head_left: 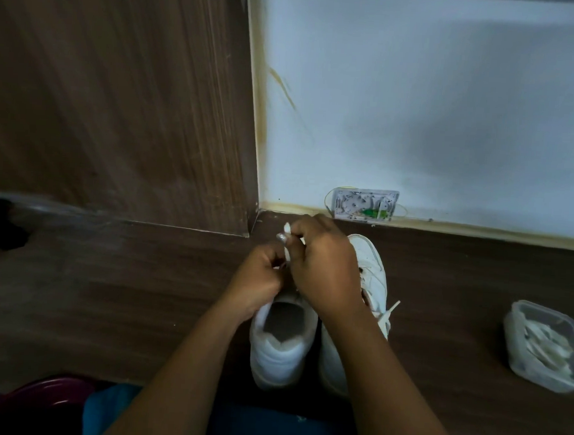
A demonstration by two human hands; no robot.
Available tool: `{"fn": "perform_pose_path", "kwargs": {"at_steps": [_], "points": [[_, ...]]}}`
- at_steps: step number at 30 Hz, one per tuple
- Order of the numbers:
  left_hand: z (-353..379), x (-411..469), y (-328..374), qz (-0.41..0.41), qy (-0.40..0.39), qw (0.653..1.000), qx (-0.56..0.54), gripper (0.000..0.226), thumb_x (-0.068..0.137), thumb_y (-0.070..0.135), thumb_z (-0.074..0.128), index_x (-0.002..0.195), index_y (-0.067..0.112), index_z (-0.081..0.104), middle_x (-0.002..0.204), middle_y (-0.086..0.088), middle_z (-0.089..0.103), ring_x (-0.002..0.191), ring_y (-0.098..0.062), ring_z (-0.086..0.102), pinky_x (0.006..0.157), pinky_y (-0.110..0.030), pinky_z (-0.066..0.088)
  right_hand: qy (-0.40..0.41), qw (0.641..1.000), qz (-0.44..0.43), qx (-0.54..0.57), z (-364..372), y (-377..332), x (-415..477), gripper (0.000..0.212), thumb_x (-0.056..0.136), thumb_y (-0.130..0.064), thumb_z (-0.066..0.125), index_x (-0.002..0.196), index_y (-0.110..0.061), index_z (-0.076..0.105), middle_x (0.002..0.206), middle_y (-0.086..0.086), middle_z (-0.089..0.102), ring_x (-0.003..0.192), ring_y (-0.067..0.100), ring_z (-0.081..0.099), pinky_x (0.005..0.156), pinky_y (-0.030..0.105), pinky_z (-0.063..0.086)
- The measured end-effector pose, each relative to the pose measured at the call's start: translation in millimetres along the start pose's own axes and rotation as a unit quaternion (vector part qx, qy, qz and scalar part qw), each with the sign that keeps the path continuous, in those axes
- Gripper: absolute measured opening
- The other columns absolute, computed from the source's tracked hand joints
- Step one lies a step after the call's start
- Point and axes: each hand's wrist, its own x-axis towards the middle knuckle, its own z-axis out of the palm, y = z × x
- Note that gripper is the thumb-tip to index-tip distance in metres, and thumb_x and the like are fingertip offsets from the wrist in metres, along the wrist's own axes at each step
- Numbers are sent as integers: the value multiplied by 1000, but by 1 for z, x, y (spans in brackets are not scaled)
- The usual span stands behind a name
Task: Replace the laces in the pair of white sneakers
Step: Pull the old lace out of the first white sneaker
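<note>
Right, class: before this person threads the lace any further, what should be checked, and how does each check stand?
1. Right hand pinches the end of the flat white lace: ok.
2. Left hand grips that lace lower down: cannot tell, the grip is hidden.
3. White low-top sneaker under the hands sits upright on the dark wooden floor: ok.
4. Next eyelet in view: not ok, the hands cover it.
5. Clear plastic tub of spare white laces is on the floor to the right: ok.
</note>
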Motion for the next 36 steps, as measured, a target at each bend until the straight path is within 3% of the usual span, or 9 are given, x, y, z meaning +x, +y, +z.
{"fn": "perform_pose_path", "kwargs": {"at_steps": [4,9,14,17,20,23,27,31,36], "points": [[0,3,9,-57,95,971,-213,21,89,-5,50,78,4,64,71,-9,67,65,-19,62,58,-25,52,-87,990,96,51,-5,11,1,16,77,-24,65,91,-16,67,95,1,66,86,19,61,73,29,47],[-13,4,13,-78,96,970,-209,20,76,13,64,62,20,75,64,5,69,61,-7,63,72,-34,43,-256,963,62,-52,-5,10,-2,15,73,-19,66,86,-20,73,89,2,72,86,22,64,75,29,50],[-11,3,10,-84,83,974,-195,5,70,13,70,70,17,74,69,-1,70,71,-19,61,83,-40,41,-227,966,60,-109,-4,7,-1,23,80,-18,57,101,-19,67,98,8,67,96,29,61,74,28,45],[-18,5,3,-84,16,980,-180,34,56,0,59,84,14,72,83,-10,67,79,-23,60,78,-35,42,-182,975,63,-113,-6,7,0,22,80,-19,53,96,-20,69,94,8,68,92,29,62,71,28,44],[-18,1,-1,-88,-63,986,-127,39,59,-11,56,92,7,67,81,-13,67,78,-22,63,72,-29,50,-36,997,55,30,-7,3,1,25,73,-16,47,82,-17,71,80,6,70,76,27,65,68,35,52],[-7,-2,2,-25,-20,999,1,24,82,-16,54,86,4,67,76,-11,69,75,-17,65,68,-26,52,64,984,24,167,-3,-4,1,18,74,-5,53,80,-10,69,80,2,69,75,21,66,67,37,53],[-1,3,9,-47,95,978,-180,15,84,-10,53,86,-2,66,70,-12,65,65,-21,59,58,-27,48,21,979,42,198,-7,1,2,17,72,-9,60,87,-13,67,85,-3,68,77,11,61,69,27,50],[-10,8,10,-83,126,923,-355,27,85,3,53,68,16,70,70,0,69,77,-20,60,74,-37,46,-237,970,40,-41,-6,13,-1,17,74,-17,62,90,-12,68,91,9,68,88,28,62,73,29,48],[-20,4,10,-91,60,932,-347,12,74,25,60,83,22,69,84,-3,68,79,-21,62,66,-37,50,-70,995,63,40,-4,5,2,14,80,-11,63,69,-17,57,68,4,62,66,22,58,60,31,43]]}}
